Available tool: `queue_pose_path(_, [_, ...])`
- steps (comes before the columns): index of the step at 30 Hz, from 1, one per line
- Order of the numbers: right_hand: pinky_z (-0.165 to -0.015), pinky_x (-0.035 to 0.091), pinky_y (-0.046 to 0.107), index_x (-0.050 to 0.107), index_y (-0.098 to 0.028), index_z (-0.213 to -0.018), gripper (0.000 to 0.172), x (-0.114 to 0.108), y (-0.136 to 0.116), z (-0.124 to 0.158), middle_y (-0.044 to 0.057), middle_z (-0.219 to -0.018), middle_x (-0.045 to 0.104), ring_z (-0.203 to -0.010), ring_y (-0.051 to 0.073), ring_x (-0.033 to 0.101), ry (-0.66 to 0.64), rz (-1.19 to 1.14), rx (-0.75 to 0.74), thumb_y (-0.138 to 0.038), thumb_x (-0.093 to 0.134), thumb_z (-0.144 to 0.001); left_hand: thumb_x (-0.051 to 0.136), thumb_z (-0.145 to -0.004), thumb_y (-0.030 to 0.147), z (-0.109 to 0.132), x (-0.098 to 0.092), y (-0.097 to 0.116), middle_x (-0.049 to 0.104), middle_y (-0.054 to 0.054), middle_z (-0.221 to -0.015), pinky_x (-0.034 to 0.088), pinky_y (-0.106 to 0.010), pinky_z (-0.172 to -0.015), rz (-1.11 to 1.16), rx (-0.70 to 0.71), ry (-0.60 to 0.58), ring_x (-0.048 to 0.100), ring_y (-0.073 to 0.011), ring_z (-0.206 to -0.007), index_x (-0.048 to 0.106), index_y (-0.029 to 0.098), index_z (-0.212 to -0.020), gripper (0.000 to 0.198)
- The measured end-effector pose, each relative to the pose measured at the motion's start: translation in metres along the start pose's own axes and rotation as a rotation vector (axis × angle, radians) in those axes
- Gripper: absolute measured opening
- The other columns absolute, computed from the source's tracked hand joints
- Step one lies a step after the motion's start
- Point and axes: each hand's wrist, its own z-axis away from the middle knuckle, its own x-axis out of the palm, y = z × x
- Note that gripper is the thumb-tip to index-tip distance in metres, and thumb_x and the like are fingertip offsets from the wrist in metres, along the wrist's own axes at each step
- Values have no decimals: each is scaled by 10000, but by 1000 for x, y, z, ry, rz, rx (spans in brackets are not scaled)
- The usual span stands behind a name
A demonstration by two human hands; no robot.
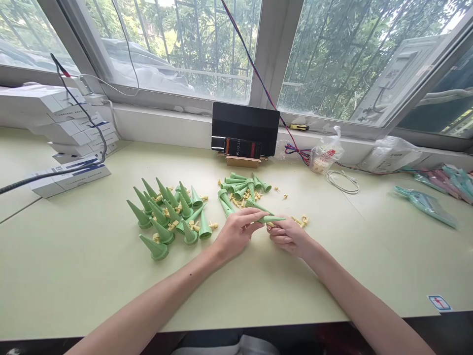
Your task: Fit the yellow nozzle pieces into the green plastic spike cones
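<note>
My left hand [238,230] is closed around a green plastic cone spike [272,219], which lies nearly level with its thin tip toward the right. Just below the spike, my right hand [290,235] is closed, and a small yellow plastic plug [270,225] peeks out at its fingertips. Beyond the hands, loose green spikes [239,185] lie in a pile with small yellow plugs [242,195] among them. More yellow plugs [301,221] sit right of my right hand. To the left stands a group of green spikes [158,230], many with yellow plugs attached.
A phone [242,148] showing a timer leans on a dark tablet [246,125] at the back. Stacked white boxes [74,128] stand at left. A tied plastic bag [325,155], a coiled white cable [343,181] and green packaged items [426,204] lie toward the right.
</note>
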Motion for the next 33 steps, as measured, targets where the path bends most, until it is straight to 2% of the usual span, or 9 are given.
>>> queue_pose_path(5, [-247,87,139,500,-179,-673,251,-3,-3,0,-128,-493,259,-356,16,53,-95,-59,76,-331,636,-819,528,-959,269,1,1,-3,683,-87,-1182,538,-251,-654,-42,56,-10,655,-167,-859,705,253,-1185,288])
queue_pose_path(8, [-257,90,136,456,-187,-642,288,2,-3,1,-125,-481,256,-337,14,94,-15,-3,39,-326,609,-842,505,-967,252,0,1,0,675,-92,-1157,525,-251,-688,-78,71,-22,640,-169,-892,691,241,-1195,295])
queue_pose_path(10, [-269,117,137,445,-189,-627,333,7,-2,0,-116,-461,280,-320,18,164,70,67,-7,-378,586,-862,507,-961,236,-1,2,2,678,-82,-1110,508,-250,-690,-95,45,-2,621,-152,-831,688,235,-1186,288])
queue_pose_path(13, [-286,196,161,497,-184,-681,404,12,3,-2,-77,-480,406,-323,46,316,129,188,-156,-529,540,-887,564,-928,269,-3,2,4,683,-57,-1002,480,-248,-638,-108,-50,75,550,-110,-651,689,203,-1147,261])
queue_pose_path(15, [-295,234,191,511,-190,-731,438,13,6,-3,-68,-490,440,-325,72,371,170,327,-300,-591,497,-904,593,-909,335,-3,1,5,685,-45,-913,451,-241,-575,-76,-137,112,499,-94,-565,687,170,-1119,284])
queue_pose_path(19, [-408,336,224,454,-206,-721,411,13,11,-2,-61,-506,460,-386,84,403,278,662,-576,-530,437,-974,571,-905,452,-4,-1,11,641,-6,-687,390,-227,-475,89,-281,73,449,-87,-468,683,136,-1079,377])
queue_pose_path(24, [-487,336,249,416,-216,-703,390,13,10,-1,-54,-529,446,-457,104,402,324,809,-639,-463,407,-1004,572,-893,487,-5,-2,19,554,24,-556,380,-216,-431,232,-393,65,447,-90,-431,682,131,-1017,393])
queue_pose_path(28, [-515,329,255,457,-209,-731,363,11,10,-2,-48,-551,440,-487,111,394,327,854,-664,-433,398,-1009,592,-880,483,-6,-1,20,598,6,-616,395,-207,-410,288,-443,84,458,-78,-424,673,125,-1010,389])
queue_pose_path(33, [-532,324,255,446,-204,-708,370,9,10,-1,-43,-565,440,-505,109,386,355,861,-683,-413,394,-1009,610,-868,482,-6,-4,15,693,-64,-913,453,-219,-420,295,-422,-2,543,-79,-464,648,140,-1079,404])
